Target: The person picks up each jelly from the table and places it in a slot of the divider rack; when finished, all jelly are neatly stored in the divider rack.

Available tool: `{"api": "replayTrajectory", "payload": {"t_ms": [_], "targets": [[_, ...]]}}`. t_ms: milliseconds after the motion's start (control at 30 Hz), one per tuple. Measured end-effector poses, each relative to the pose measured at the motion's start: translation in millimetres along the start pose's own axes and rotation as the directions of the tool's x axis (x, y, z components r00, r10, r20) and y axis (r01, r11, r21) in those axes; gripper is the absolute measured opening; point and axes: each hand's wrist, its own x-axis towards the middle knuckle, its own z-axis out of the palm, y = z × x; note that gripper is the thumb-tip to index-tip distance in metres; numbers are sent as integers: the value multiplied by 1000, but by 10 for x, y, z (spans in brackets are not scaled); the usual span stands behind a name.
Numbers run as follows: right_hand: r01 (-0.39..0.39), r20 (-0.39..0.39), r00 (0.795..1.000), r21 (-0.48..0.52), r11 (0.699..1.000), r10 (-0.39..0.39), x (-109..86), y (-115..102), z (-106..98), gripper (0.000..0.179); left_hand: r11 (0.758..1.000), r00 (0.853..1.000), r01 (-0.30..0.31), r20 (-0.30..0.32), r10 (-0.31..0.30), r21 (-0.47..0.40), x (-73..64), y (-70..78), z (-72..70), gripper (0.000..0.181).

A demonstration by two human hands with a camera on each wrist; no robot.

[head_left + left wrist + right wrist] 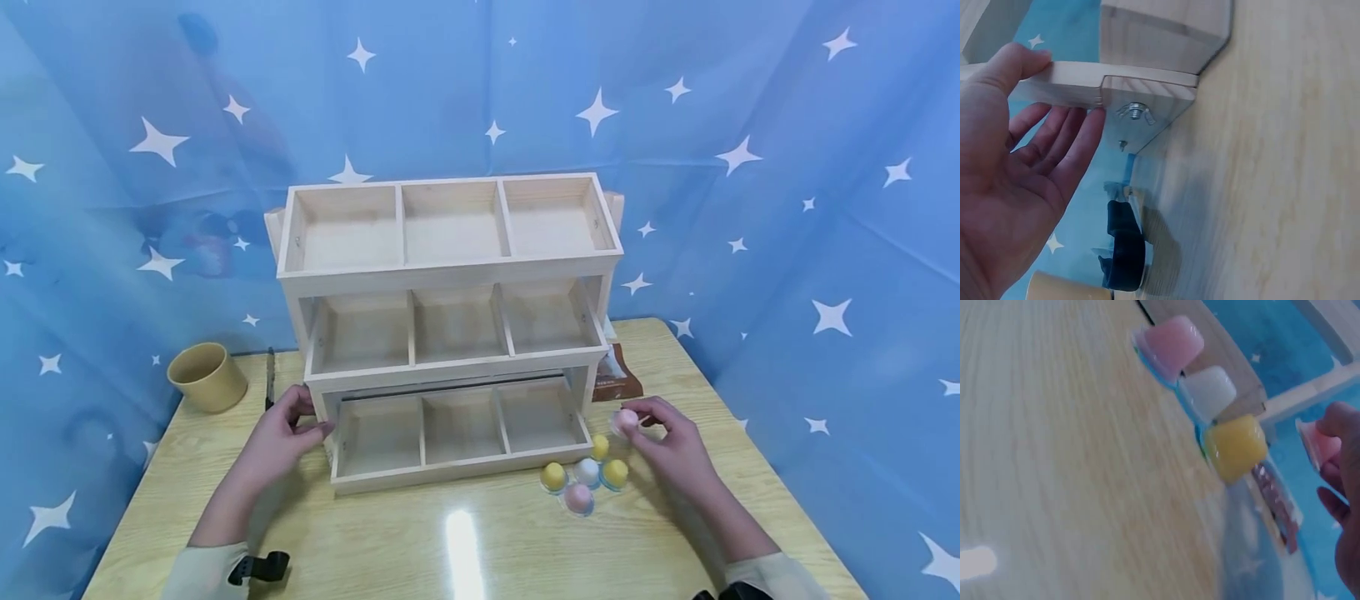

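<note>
A three-tier wooden rack [450, 265] stands on the table, each tier divided into three bare compartments. My left hand [279, 442] holds the rack's lower left side; in the left wrist view the thumb lies on one face of the wooden leg [1063, 80] and the fingers on the other. Beside the rack's right end, my right hand [671, 446] pinches a pink jelly cup [1324, 442], lifted off the table. Below it sit a white jelly cup [587, 472], another pink jelly cup [578, 498] and several yellow jelly cups [553, 477], upside down on their lids.
A tan cup [207, 377] stands at the table's back left, with a dark object [1125, 250] between it and the rack. Behind the rack's right side lies a brown packet [618, 377]. A blue star-patterned curtain [450, 83] hangs behind the table [360, 542].
</note>
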Motion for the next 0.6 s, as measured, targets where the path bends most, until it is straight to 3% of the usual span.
{"api": "replayTrajectory", "payload": {"t_ms": [300,600], "targets": [[156,-23,988,35,987,-156,172,-259,139,34,999,1000,-3,6,3,48,-9,40,-23,34],[218,30,974,123,968,-223,324,-481,372,35,999,1000,6,0,-6,39,-9,36,-1,33]]}}
